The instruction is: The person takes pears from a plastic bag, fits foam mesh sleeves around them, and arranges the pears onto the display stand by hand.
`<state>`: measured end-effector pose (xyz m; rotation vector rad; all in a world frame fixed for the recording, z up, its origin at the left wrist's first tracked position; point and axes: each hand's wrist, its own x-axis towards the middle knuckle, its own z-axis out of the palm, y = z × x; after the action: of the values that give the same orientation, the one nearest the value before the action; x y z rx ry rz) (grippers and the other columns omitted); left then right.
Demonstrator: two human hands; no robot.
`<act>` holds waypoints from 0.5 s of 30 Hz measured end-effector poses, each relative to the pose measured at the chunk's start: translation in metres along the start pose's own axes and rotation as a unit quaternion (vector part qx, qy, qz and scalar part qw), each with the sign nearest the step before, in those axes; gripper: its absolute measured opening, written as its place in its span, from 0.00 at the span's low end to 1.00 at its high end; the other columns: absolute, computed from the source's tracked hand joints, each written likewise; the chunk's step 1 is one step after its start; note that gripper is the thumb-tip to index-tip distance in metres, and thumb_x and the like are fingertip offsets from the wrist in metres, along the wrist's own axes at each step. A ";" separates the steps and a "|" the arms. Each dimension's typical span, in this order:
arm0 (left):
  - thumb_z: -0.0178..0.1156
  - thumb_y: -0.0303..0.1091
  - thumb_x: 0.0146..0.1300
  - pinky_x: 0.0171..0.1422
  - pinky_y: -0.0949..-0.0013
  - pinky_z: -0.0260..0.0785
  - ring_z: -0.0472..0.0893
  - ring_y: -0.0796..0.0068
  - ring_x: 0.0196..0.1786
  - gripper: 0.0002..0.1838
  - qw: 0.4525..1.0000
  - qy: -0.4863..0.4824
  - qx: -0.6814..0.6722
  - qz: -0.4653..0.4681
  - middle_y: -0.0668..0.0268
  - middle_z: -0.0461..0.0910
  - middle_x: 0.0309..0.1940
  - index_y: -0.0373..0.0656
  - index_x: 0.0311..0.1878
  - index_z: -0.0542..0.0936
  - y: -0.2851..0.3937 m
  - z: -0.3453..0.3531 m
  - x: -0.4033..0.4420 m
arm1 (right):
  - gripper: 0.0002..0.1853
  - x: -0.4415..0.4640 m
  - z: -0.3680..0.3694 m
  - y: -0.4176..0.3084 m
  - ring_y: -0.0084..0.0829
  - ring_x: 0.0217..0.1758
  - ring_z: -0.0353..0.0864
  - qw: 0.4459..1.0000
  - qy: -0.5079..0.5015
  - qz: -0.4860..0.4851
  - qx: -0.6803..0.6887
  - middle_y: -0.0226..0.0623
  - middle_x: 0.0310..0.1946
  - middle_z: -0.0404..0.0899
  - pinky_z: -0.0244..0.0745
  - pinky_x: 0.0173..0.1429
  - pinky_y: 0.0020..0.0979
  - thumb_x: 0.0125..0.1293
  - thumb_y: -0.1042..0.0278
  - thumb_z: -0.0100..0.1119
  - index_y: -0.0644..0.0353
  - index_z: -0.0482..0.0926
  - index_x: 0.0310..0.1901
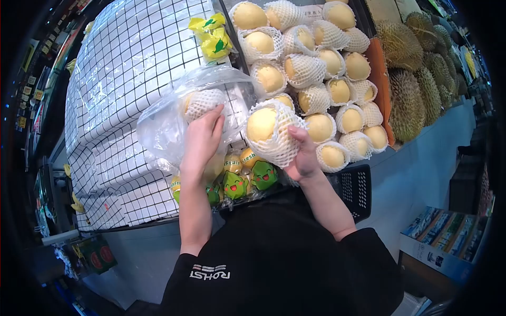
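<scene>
My left hand point(203, 139) reaches into a clear plastic bag point(158, 131), its fingers closed round a melon in white foam netting point(203, 104). Much of that fruit is covered by the net and the bag film. To the right, my right hand point(304, 155) grips a yellow melon point(262, 125) from its right side, the foam net still around it. This melon is lifted in front of the netted melons point(319, 127) stacked on the display. Below the bag, wrapped fruits with green cartoon faces point(234, 184) line the near edge.
A black-and-white grid cloth point(121, 79) covers the table on the left, with a yellow printed wrapper point(213, 39) lying on it. Durians point(406, 100) are piled on the right beyond an orange box edge point(383, 87). A black perforated crate point(356, 192) stands near my right forearm.
</scene>
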<state>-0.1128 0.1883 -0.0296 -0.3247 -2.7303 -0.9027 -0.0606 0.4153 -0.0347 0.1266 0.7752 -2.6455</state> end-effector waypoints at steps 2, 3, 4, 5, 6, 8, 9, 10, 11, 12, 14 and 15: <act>0.58 0.34 0.68 0.50 0.57 0.73 0.83 0.53 0.40 0.15 0.999 0.012 0.007 -0.044 0.53 0.85 0.39 0.42 0.55 0.83 0.020 -0.019 0.002 | 0.31 0.002 0.003 0.003 0.41 0.63 0.78 0.999 0.000 -0.010 -0.037 0.47 0.62 0.75 0.73 0.68 0.44 0.68 0.58 0.53 0.66 0.64 0.68; 0.58 0.34 0.67 0.51 0.58 0.71 0.83 0.54 0.40 0.15 0.995 0.029 0.015 -0.092 0.55 0.85 0.40 0.42 0.54 0.83 0.030 -0.028 0.002 | 0.31 0.004 0.007 0.003 0.40 0.63 0.78 0.997 -0.003 -0.015 -0.078 0.47 0.61 0.75 0.74 0.68 0.43 0.67 0.59 0.54 0.66 0.64 0.68; 0.58 0.34 0.67 0.51 0.58 0.71 0.83 0.54 0.40 0.15 0.996 0.027 0.013 -0.084 0.55 0.85 0.40 0.42 0.54 0.83 0.040 -0.037 0.001 | 0.29 0.004 0.016 -0.004 0.30 0.58 0.80 1.000 -0.012 0.004 -0.009 0.40 0.56 0.78 0.76 0.63 0.33 0.65 0.74 0.61 0.67 0.65 0.66; 0.59 0.34 0.67 0.53 0.59 0.69 0.82 0.55 0.44 0.15 0.993 0.043 0.062 -0.094 0.56 0.85 0.44 0.43 0.55 0.84 0.048 -0.047 -0.001 | 0.29 0.006 0.019 -0.004 0.30 0.58 0.80 1.000 -0.010 -0.006 -0.011 0.40 0.56 0.78 0.76 0.63 0.33 0.65 0.74 0.61 0.67 0.65 0.66; 0.59 0.33 0.67 0.55 0.60 0.68 0.82 0.56 0.47 0.15 0.987 0.061 0.110 -0.104 0.56 0.85 0.47 0.43 0.55 0.84 0.052 -0.051 -0.001 | 0.31 0.006 0.023 -0.002 0.29 0.58 0.79 0.996 -0.009 -0.050 -0.073 0.40 0.56 0.78 0.76 0.63 0.32 0.64 0.75 0.63 0.66 0.63 0.68; 0.60 0.33 0.67 0.58 0.58 0.66 0.80 0.56 0.52 0.15 0.988 0.085 0.125 -0.024 0.56 0.84 0.50 0.42 0.55 0.84 0.043 -0.046 0.001 | 0.40 0.006 0.026 -0.005 0.25 0.58 0.77 0.985 -0.013 -0.086 -0.151 0.38 0.56 0.76 0.75 0.62 0.30 0.61 0.77 0.69 0.66 0.57 0.71; 0.60 0.32 0.67 0.60 0.57 0.65 0.78 0.56 0.57 0.15 0.983 0.109 0.144 0.044 0.55 0.83 0.53 0.42 0.55 0.84 0.033 -0.040 0.003 | 0.40 0.005 0.027 -0.006 0.25 0.58 0.77 0.984 -0.011 -0.094 -0.153 0.38 0.56 0.76 0.75 0.62 0.30 0.61 0.77 0.69 0.66 0.57 0.71; 0.60 0.35 0.68 0.66 0.54 0.63 0.74 0.51 0.64 0.16 0.989 0.064 0.124 0.058 0.51 0.80 0.57 0.39 0.55 0.83 0.023 -0.034 0.005 | 0.39 0.005 0.027 -0.005 0.25 0.59 0.76 0.981 -0.011 -0.097 -0.168 0.38 0.58 0.76 0.73 0.64 0.31 0.61 0.77 0.68 0.66 0.58 0.71; 0.60 0.35 0.68 0.66 0.54 0.63 0.74 0.51 0.64 0.16 0.988 0.066 0.123 0.062 0.51 0.80 0.57 0.39 0.55 0.83 0.020 -0.025 0.004 | 0.39 0.005 0.026 -0.004 0.26 0.60 0.76 0.978 -0.012 -0.099 -0.182 0.38 0.59 0.75 0.71 0.65 0.31 0.61 0.76 0.67 0.66 0.58 0.71; 0.59 0.34 0.68 0.69 0.53 0.61 0.71 0.49 0.67 0.17 0.991 0.008 0.123 0.059 0.50 0.79 0.59 0.37 0.56 0.82 0.021 -0.020 0.003 | 0.40 0.006 0.024 -0.005 0.26 0.61 0.75 0.978 -0.008 -0.097 -0.183 0.38 0.59 0.74 0.72 0.65 0.31 0.61 0.77 0.68 0.65 0.57 0.72; 0.57 0.36 0.69 0.74 0.53 0.58 0.66 0.47 0.72 0.20 0.988 -0.073 0.125 0.048 0.48 0.76 0.62 0.34 0.59 0.79 0.023 -0.009 0.002 | 0.41 0.006 0.021 -0.007 0.26 0.60 0.76 0.978 -0.007 -0.108 -0.177 0.39 0.59 0.74 0.73 0.64 0.30 0.61 0.76 0.69 0.66 0.57 0.72; 0.57 0.36 0.69 0.74 0.53 0.58 0.66 0.47 0.72 0.20 0.988 -0.073 0.126 0.050 0.48 0.76 0.62 0.34 0.59 0.79 0.018 -0.001 0.003 | 0.41 0.005 0.019 -0.009 0.26 0.59 0.76 0.979 -0.004 -0.113 -0.172 0.39 0.59 0.74 0.75 0.63 0.30 0.60 0.75 0.70 0.68 0.56 0.72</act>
<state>-0.1104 0.2024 -0.0179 -0.4893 -2.8883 -0.5195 -0.0686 0.4103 -0.0146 -0.0689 1.2983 -2.6643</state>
